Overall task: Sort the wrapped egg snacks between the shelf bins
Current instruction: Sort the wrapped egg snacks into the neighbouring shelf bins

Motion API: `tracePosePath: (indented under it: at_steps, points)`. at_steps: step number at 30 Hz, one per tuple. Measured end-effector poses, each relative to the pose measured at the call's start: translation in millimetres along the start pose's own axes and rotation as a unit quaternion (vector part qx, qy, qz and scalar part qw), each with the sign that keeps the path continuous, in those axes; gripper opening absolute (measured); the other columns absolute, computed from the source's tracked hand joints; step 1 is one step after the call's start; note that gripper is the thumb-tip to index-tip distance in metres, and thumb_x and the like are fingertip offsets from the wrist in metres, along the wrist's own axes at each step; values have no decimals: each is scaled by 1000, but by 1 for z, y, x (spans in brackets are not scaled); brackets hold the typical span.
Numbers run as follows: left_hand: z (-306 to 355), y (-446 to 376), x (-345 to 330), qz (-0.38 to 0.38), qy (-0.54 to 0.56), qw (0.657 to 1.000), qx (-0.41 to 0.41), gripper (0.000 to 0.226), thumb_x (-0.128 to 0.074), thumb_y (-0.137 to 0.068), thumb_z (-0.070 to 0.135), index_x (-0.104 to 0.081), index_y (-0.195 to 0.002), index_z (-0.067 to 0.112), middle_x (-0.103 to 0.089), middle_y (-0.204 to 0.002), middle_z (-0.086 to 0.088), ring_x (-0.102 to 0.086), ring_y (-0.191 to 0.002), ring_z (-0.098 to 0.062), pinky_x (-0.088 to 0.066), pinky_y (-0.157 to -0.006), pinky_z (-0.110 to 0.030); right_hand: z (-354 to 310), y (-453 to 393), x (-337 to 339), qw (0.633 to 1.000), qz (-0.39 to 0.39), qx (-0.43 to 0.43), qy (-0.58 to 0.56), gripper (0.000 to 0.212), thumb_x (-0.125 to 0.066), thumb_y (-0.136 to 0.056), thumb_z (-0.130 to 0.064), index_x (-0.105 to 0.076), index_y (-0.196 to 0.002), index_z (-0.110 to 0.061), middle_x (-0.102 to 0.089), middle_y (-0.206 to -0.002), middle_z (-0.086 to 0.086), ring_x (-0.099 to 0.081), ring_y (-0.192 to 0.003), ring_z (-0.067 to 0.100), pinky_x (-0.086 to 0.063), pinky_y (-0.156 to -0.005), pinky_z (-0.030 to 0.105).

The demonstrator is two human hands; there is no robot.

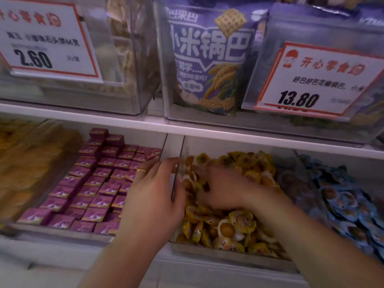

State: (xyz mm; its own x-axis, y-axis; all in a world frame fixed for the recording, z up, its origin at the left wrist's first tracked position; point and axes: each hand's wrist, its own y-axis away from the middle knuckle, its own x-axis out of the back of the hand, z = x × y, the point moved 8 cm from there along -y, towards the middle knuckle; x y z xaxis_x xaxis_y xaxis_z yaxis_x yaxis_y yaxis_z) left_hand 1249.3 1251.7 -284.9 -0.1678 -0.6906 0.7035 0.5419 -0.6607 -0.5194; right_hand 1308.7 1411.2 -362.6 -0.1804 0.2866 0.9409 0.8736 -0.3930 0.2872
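Both forearms come in low from the near edge. Left hand (154, 196) rests on the clear divider wall (176, 179) btwn bins, fingers spread, nothing held. Right hand (224, 188) is blurred, palm down in the yellow-wrapped egg snacks (228, 225); can't tell if that grip is closed on one. Blue-wrapped egg snacks (349, 204) fill the next bin to the right, so I judge the right hand nearer for any transfer that way. Purple boxes (93, 183) lie left.
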Motion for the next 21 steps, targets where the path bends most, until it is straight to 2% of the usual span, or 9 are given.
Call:
tracePosePath:
  at_steps: [2,4,6,9,12,13,16,19,21]
  points:
    - [1,-1,-1,-1,-4,1000,-5,32,-50,-84,25,-59,-113,18,-70,-103,0,-57,-104,-27,-48,-83,-34,-10,34,-10,999,-19,17,24,80,-35,-81,-64,-22,-154,-36,-33,-158,1,-35,-142,28,-29,-116,46]
    - [1,-2,-1,-3,-3,1000,-5,32,-47,-83,27,-59,-111,18,-70,-103,1,-55,-103,-26,-43,-84,-32,-17,55,-13,999,-28,40,7,75,-31,-84,-62,-26,-154,-35,-36,-155,-7,-33,-142,21,-25,-117,44]
    - [0,-1,-1,-3,-4,1000,-6,31,-47,-84,27,-60,-111,18,-70,-102,1,-54,-100,-23,-39,-83,-28,-19,63,-8,998,-11,58,-31,65,-37,-91,-58,-33,-151,-35,-42,-151,-10,-35,-139,15,-26,-116,41]
    - [0,0,-1,-2,-7,1000,1,29,-53,-84,23,-61,-111,19,-70,-100,3,-56,-98,-25,-41,-81,-29,-9,63,14,988,67,48,-131,50,-45,-95,-53,-51,-141,-34,-57,-137,-8,-50,-127,12,-41,-107,35]
    - [1,0,-1,2,-7,1000,0,29,-56,-83,22,-61,-111,18,-70,-100,3,-56,-99,-23,-44,-81,-31,23,47,46,969,199,-25,-143,39,-48,-97,-45,-62,-129,-29,-64,-129,-3,-58,-119,16,-45,-95,29]
    - [1,0,-2,3,-4,1000,0,29,-56,-83,22,-62,-111,18,-70,-101,2,-57,-99,-23,-46,-83,-32,34,35,51,971,202,-61,-114,39,-46,-97,-42,-61,-129,-27,-62,-132,1,-56,-122,21,-45,-98,32]
    - [-1,0,-3,-3,7,1000,8,30,-54,-84,24,-61,-113,19,-70,-105,2,-61,-103,-29,-49,-84,-37,67,-2,40,977,119,-174,-30,53,-44,-96,-44,-46,-145,-23,-45,-150,8,-41,-137,31,-30,-114,45]
    - [0,0,-1,-4,8,1000,2,30,-54,-85,25,-60,-114,20,-70,-107,3,-62,-103,-30,-50,-82,-37,92,-19,38,964,138,-224,-42,50,-48,-93,-53,-59,-129,-21,-58,-136,11,-53,-123,32,-41,-97,38]
    - [0,-1,-2,-2,3,1000,-2,30,-56,-84,23,-61,-113,19,-70,-105,2,-63,-101,-31,-50,-81,-37,102,-28,33,961,131,-225,-90,52,-43,-94,-56,-63,-123,-18,-61,-131,12,-56,-119,31,-42,-91,34]
